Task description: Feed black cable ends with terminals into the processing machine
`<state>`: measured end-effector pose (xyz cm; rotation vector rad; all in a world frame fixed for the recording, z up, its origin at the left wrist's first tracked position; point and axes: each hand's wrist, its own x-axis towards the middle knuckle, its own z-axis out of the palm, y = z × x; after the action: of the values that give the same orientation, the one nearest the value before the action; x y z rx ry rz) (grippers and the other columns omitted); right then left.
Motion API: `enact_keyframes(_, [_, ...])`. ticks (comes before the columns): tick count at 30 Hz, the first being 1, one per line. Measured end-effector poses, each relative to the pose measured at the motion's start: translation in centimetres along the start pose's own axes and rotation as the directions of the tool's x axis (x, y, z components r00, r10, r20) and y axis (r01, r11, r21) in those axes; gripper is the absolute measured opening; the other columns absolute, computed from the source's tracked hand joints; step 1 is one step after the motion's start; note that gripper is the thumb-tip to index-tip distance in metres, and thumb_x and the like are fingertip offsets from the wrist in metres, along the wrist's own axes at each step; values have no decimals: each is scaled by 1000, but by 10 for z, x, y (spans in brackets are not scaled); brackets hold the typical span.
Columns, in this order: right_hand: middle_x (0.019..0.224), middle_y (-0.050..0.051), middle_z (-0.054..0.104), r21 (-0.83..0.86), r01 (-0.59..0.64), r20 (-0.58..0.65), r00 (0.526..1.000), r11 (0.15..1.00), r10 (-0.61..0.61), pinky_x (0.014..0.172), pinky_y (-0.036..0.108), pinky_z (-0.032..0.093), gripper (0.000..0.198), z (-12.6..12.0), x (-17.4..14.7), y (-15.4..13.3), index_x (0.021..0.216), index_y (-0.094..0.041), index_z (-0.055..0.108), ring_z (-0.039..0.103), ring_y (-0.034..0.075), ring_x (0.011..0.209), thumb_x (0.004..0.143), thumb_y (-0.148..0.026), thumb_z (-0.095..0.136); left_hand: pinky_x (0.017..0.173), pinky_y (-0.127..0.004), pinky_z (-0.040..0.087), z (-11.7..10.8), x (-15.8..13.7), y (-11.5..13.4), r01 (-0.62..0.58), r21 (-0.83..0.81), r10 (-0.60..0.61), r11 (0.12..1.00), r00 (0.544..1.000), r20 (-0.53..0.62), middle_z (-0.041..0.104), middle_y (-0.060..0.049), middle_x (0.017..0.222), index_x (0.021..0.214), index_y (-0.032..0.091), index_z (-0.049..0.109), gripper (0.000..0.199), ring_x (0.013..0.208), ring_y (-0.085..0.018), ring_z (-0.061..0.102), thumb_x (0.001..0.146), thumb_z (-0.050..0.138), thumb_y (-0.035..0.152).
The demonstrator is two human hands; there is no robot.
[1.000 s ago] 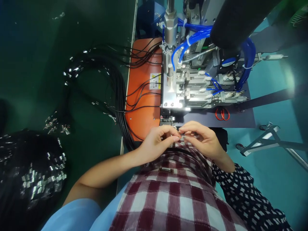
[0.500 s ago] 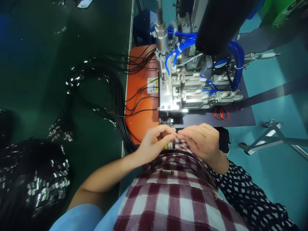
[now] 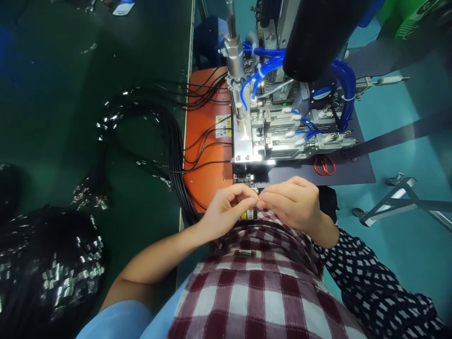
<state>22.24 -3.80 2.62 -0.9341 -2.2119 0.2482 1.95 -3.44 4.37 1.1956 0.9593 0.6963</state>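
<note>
My left hand (image 3: pixel 229 207) is closed in a pinch, thumb against forefinger, in front of my checked apron. Facing it, my right hand (image 3: pixel 295 201) is also pinched, and the fingertips of both hands nearly meet. Between them shows a tiny thin, orange, wire-like piece (image 3: pixel 259 198); most of it is hidden by the fingers, and its exact kind is too small to make out. Just beyond the fingertips is the near edge of a metal machine (image 3: pixel 243 146) with cylinders and blue air hoses (image 3: pixel 271 63).
Black cables (image 3: pixel 174 160) in a thick bundle run along the table edge and over the orange plate (image 3: pixel 208 179). A heap of black cables (image 3: pixel 52 268) with shiny ends lies at the left. Red-handled scissors (image 3: pixel 324 166) lie right of the machine. A black cylinder (image 3: pixel 309 42) overhangs it.
My right hand has shifted slightly left and turned a little, its fingertips still close to the left ones. My left hand stays nearly in place. The view has moved slightly.
</note>
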Motion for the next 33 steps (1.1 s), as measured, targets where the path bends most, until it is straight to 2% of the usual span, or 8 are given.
enact_keyframes(9, [63,-1,68,-128,-51,-44,998,990,46,63,30,33,44,6,-3,0,69,-19,64,56,10,58,98,-48,47,61,-20,44,0,0,2,-24,0,24,1000,1000,7,66,-2,79,83,15,65,17,68,-9,57,89,63,30])
enact_keyframes(12, [71,0,72,-112,-31,-65,998,993,23,64,30,35,37,5,-2,2,79,-19,66,61,11,63,93,-50,55,61,-20,44,0,0,1,-22,12,22,1000,1000,6,66,-2,78,83,15,66,16,66,-9,56,89,64,29])
enact_keyframes(16, [75,-2,74,-51,53,-40,998,997,-55,64,29,35,27,5,0,4,78,-20,65,62,9,64,97,-36,55,61,-21,43,0,0,1,-19,18,18,1000,1000,19,66,-2,79,84,15,66,16,67,-10,56,89,63,29])
enact_keyframes(22, [68,3,70,99,-163,-73,983,982,170,63,32,37,48,11,-7,3,71,-18,65,62,13,62,97,-53,44,58,-19,41,-2,1,6,-36,62,35,997,999,17,65,-2,78,86,13,68,17,64,-8,53,90,62,29])
enact_keyframes(24, [71,3,70,315,-309,-41,940,897,338,63,32,41,43,14,-12,-1,79,-19,68,63,15,64,95,-54,49,55,-19,40,-3,2,5,-32,50,33,998,999,-11,63,-1,75,87,13,67,15,60,-7,51,89,64,27])
enact_keyframes(27, [75,1,68,639,-522,117,792,566,599,56,27,47,17,18,-17,-14,86,-21,68,61,13,61,89,-37,65,51,-19,39,-3,2,3,-8,-2,8,1000,999,-46,58,1,69,81,13,63,13,55,-7,50,85,67,25])
enact_keyframes(29, [75,-1,66,729,-575,207,704,373,679,52,25,49,9,21,-17,-22,85,-22,68,60,12,58,85,-31,70,50,-19,40,-1,2,1,9,-33,-10,999,999,-46,58,2,69,79,13,61,14,54,-6,50,84,68,25])
enact_keyframes(33, [69,-1,63,763,-604,271,622,230,734,47,23,49,12,27,-12,-30,77,-21,66,57,10,53,81,-29,73,47,-18,39,3,1,-3,31,-103,-36,994,999,-38,56,2,68,78,14,58,18,50,-5,48,83,69,28])
